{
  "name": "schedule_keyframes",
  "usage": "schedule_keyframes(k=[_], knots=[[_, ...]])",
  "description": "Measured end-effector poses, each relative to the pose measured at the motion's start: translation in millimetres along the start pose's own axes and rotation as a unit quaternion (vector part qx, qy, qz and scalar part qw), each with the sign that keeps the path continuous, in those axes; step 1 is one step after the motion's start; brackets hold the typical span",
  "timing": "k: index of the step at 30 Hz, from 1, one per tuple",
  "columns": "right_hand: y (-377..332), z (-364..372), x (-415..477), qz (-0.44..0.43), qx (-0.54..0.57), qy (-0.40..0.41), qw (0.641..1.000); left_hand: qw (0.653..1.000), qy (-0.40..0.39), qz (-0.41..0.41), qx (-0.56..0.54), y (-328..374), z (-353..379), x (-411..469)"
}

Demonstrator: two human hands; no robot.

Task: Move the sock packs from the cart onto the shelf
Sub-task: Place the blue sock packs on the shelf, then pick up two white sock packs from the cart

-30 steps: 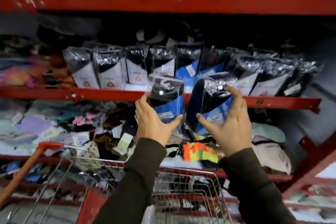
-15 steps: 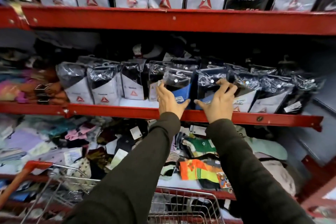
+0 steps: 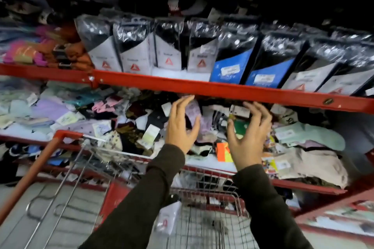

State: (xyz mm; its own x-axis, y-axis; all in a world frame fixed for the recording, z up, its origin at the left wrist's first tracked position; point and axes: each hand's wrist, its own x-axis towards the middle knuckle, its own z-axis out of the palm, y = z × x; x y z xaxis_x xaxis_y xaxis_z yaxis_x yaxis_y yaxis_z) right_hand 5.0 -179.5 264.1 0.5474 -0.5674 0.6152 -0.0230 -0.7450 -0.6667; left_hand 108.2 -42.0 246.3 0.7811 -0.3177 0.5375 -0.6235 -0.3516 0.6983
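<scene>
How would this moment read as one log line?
left hand: empty, open | right hand: empty, open | blue sock packs: on shelf

A red shelf (image 3: 182, 85) is holding a row of shiny sock packs (image 3: 230, 60), standing up side by side. Under it, a lower shelf (image 3: 204, 162) is carrying a messy pile of loose socks (image 3: 113, 115).
</scene>
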Motion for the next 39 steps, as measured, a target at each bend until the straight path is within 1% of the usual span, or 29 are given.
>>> schedule_keyframes(k=[2, 3, 4, 6, 8, 9, 10, 12, 14, 16, 17, 19, 20, 22, 26, 30, 32, 35, 38, 39], knots=[[8, 20, -50, 0.025, 0.004, -0.090, 0.996, 0.998, -0.021, -0.058, 0.026, -40, -16, -52], [14, 34, -78, 0.050, -0.003, -0.147, 0.988, 0.994, -0.029, -0.102, 0.040, -63, -25, -79], [21, 48, -103, 0.074, -0.022, -0.201, 0.976, 0.987, -0.034, -0.147, 0.053, -84, -31, -103], [33, 78, -154, 0.136, -0.076, -0.319, 0.935, 0.964, -0.058, -0.241, 0.096, -123, -46, -146], [43, 104, -195, 0.197, -0.123, -0.425, 0.875, 0.925, -0.109, -0.337, 0.134, -155, -57, -179], [47, 117, -211, 0.216, -0.142, -0.460, 0.850, 0.902, -0.140, -0.384, 0.142, -168, -60, -192], [51, 130, -226, 0.227, -0.158, -0.488, 0.828, 0.877, -0.172, -0.422, 0.155, -184, -62, -206], [60, 152, -251, 0.239, -0.185, -0.530, 0.792, 0.836, -0.233, -0.467, 0.172, -211, -58, -228], [71, 178, -275, 0.264, -0.208, -0.566, 0.753, 0.802, -0.271, -0.506, 0.167, -236, -46, -245], [85, 204, -298, 0.326, -0.213, -0.566, 0.727, 0.770, -0.313, -0.526, 0.180, -252, -32, -255], [90, 213, -305, 0.354, -0.215, -0.558, 0.719, 0.763, -0.337, -0.515, 0.195, -257, -27, -260], [100, 227, -320, 0.399, -0.210, -0.544, 0.707, 0.761, -0.375, -0.481, 0.221, -267, -17, -271], [105, 232, -327, 0.412, -0.204, -0.538, 0.707, 0.762, -0.385, -0.472, 0.223, -272, -13, -279], [111, 236, -335, 0.434, -0.192, -0.519, 0.711, 0.764, -0.383, -0.471, 0.219, -279, -7, -295], [122, 232, -341, 0.421, -0.176, -0.463, 0.760, 0.790, -0.322, -0.481, 0.202, -276, 2, -313], [131, 229, -343, 0.429, -0.174, -0.395, 0.793, 0.806, -0.277, -0.492, 0.175, -275, 6, -324], [135, 231, -343, 0.447, -0.170, -0.381, 0.791, 0.807, -0.275, -0.492, 0.176, -276, 6, -324], [144, 232, -345, 0.507, -0.146, -0.359, 0.770, 0.802, -0.267, -0.509, 0.163, -277, 9, -319], [138, 230, -341, 0.511, -0.130, -0.325, 0.785, 0.784, -0.267, -0.534, 0.169, -278, 12, -315], [134, 231, -339, 0.510, -0.124, -0.325, 0.787, 0.779, -0.267, -0.542, 0.169, -279, 13, -314]])
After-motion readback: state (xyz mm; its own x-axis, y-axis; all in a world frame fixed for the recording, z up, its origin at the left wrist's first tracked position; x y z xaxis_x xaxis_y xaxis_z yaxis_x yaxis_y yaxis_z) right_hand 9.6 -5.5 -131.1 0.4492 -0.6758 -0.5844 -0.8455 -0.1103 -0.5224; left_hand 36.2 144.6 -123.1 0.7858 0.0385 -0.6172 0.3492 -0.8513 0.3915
